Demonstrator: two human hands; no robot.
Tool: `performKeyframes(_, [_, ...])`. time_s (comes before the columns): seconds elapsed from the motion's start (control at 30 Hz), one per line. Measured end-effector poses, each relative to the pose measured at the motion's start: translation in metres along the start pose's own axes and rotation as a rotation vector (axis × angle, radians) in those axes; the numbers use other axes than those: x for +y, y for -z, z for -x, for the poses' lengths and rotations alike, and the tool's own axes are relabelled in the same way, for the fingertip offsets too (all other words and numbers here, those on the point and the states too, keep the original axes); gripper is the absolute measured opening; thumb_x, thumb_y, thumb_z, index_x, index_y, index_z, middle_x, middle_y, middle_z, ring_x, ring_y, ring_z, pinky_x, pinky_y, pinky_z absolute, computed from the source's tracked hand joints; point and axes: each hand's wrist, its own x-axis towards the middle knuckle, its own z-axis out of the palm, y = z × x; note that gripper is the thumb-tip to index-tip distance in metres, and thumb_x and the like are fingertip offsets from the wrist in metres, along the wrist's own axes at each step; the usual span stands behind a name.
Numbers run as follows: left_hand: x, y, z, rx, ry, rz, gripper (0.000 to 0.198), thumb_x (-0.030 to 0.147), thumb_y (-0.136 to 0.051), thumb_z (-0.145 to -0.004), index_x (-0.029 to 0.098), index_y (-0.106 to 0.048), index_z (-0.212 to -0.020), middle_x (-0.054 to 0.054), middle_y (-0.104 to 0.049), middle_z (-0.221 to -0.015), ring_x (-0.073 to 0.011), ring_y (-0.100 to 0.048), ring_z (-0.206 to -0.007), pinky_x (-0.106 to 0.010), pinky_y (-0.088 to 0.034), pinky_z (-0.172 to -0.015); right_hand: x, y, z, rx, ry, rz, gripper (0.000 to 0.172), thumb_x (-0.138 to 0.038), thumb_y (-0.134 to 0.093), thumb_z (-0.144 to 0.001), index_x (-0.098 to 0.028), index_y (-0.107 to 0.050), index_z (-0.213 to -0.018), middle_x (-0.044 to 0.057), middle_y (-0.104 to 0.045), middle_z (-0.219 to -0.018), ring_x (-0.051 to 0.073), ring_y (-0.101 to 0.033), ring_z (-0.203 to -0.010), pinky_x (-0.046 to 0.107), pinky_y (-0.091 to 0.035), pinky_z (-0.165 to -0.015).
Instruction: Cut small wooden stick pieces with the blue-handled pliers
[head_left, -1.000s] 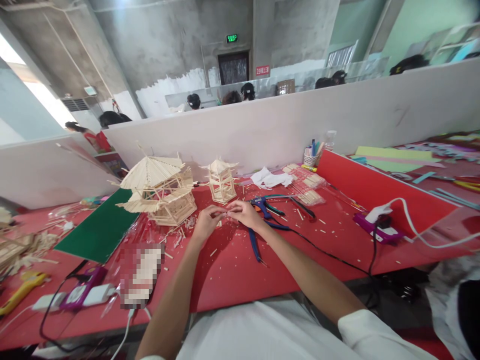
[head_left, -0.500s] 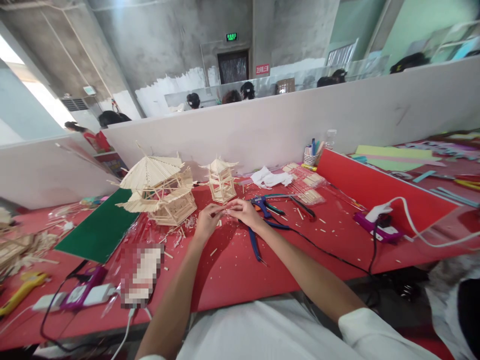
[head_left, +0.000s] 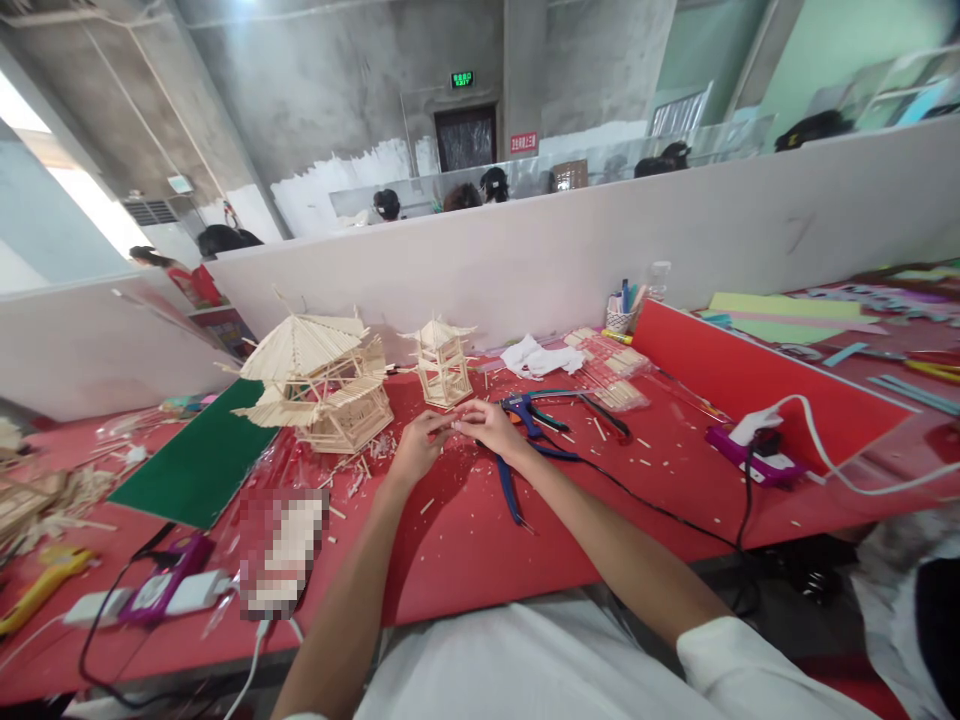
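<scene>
Hands barely moved since earlier frame. Left hand [head_left: 415,447] and right hand [head_left: 489,428] pinched tiny stick [head_left: 452,424] at frame centre, fitting step; next called for steady alignment.

Bare red table [head_left: 465,545] lies open in front of the hands; beyond them a small stick tower [head_left: 442,362] and larger stick pavilion [head_left: 322,385] block the way, with blue pliers [head_left: 525,440] and a black cord [head_left: 645,505] crowding the right
</scene>
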Motion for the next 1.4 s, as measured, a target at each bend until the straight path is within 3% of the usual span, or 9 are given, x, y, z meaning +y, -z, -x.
performKeyframes(0.37, [-0.005, 0.002, 0.002, -0.061, -0.153, -0.116, 0.033, 0.026, -0.053, -0.096, 0.025, -0.065, -0.126, -0.005, -0.062, -0.096, -0.0136, -0.062, -0.084, -0.025, -0.052, -0.079, -0.007, -0.001, 0.004, -0.013, -0.037, -0.018, 0.037, -0.032, -0.076, -0.070, -0.019, -0.062, -0.101, 0.003, -0.071, -0.081, 0.017, -0.068, -0.072, 0.025, -0.051, -0.062])
performKeyframes(0.7, [0.001, -0.001, 0.003, 0.064, -0.251, -0.129, 0.030, 0.028, -0.054, -0.096, 0.024, -0.065, -0.124, -0.009, -0.066, -0.114, -0.0185, -0.064, -0.105, -0.034, -0.054, -0.092, -0.008, -0.002, 0.003, 0.012, -0.068, -0.163, 0.036, -0.029, -0.078, -0.064, -0.019, -0.064, -0.095, 0.002, -0.071, -0.080, 0.014, -0.067, -0.069, 0.023, -0.049, -0.062])
performKeyframes(1.03, [0.000, 0.002, 0.005, 0.057, -0.313, -0.305, 0.031, 0.028, -0.053, -0.096, 0.022, -0.065, -0.123, -0.010, -0.073, -0.113, -0.0208, -0.069, -0.102, -0.038, -0.055, -0.091, -0.014, -0.004, 0.005, 0.026, -0.162, -0.240, 0.039, -0.027, -0.080, -0.061, -0.018, -0.066, -0.097, -0.002, -0.069, -0.070, 0.009, -0.060, -0.057, 0.018, -0.040, -0.051])
performKeyframes(1.4, [0.008, 0.007, 0.006, -0.032, -0.288, -0.330, 0.032, 0.029, -0.055, -0.095, 0.022, -0.062, -0.125, -0.009, -0.073, -0.107, -0.0207, -0.068, -0.099, -0.037, -0.052, -0.091, -0.012, -0.002, 0.007, -0.070, -0.241, -0.316, 0.044, -0.029, -0.083, -0.063, -0.018, -0.065, -0.102, 0.003, -0.073, -0.082, 0.016, -0.069, -0.072, 0.024, -0.054, -0.062])
